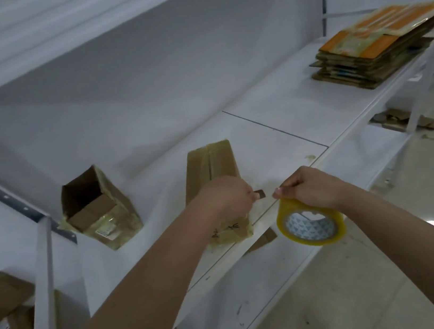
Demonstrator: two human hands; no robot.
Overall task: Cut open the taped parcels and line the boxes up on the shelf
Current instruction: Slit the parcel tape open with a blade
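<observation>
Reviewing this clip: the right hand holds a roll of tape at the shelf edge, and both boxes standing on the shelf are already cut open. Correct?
Not quite. The head view shows only the left box open; the box behind the left hand is sealed with tape. The right hand does hold the tape roll.

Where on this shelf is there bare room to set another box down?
Bare shelf lies between the taped box and the flat cardboard stack. A narrower gap separates the taped box from the open box. The front edge is crowded by the left hand, right hand and tape roll.
</observation>
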